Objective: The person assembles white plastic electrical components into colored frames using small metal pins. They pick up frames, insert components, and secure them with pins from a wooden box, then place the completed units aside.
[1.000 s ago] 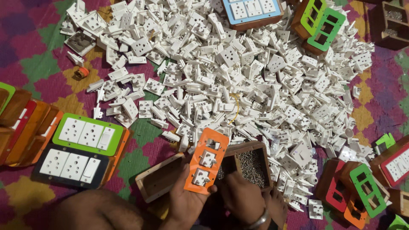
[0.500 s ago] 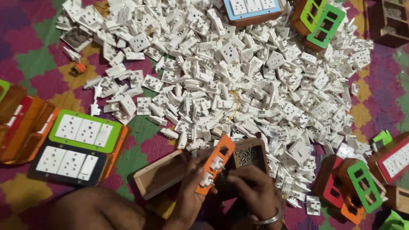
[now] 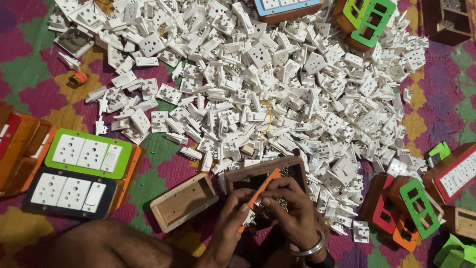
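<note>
Both my hands hold an orange switch plate (image 3: pixel 260 190), turned on edge over a dark wooden box (image 3: pixel 258 171). My left hand (image 3: pixel 231 221) pinches its lower end, where a white socket piece sits. My right hand (image 3: pixel 292 208), with a metal bangle on the wrist, grips its middle from the right. The box under the plate holds small metal screws, mostly hidden by my fingers. A large heap of white socket and switch parts (image 3: pixel 258 84) spreads just beyond the box.
An empty light wooden box (image 3: pixel 182 201) lies left of my hands. Finished green (image 3: pixel 88 154) and black (image 3: pixel 69 192) plates with sockets lie at left. Green, red and orange frames on boxes (image 3: pixel 416 208) stand at right, more at top right, all on a patterned cloth.
The orange plate, first held flat and facing up, has been turned on edge and lowered toward the dark box. Both hands closed around it. The view shifted slightly.
</note>
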Motion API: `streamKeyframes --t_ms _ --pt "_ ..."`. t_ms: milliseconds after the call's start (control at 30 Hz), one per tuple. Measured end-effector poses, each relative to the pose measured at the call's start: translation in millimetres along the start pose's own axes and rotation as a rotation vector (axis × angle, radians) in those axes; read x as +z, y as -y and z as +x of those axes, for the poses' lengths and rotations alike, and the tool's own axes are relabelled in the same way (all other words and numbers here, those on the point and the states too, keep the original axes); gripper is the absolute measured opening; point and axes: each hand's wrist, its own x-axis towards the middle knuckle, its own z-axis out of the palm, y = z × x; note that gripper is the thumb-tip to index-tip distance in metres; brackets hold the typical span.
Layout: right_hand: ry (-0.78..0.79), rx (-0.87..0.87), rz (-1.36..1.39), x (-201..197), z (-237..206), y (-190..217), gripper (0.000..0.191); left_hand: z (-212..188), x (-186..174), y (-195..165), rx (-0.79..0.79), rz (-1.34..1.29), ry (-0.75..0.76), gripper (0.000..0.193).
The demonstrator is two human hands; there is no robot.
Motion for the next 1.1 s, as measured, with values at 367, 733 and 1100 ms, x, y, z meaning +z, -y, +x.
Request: streamKeyframes --t_ms 367,733,1100 --pt "-0.117 -0.164 -0.202 23 -5 16 0.009 3 0 6 0.028 -0.043 -0.028 0.046" --pt "-0.248 0.033 0.026 27 1 -6 0.01 0 3 12 -0.044 0.137 -0.094 0.054" --pt "-0.271 0.056 0.267 19 -2 -22 0.013 0 6 10 0.012 0.157 -0.056 0.057"
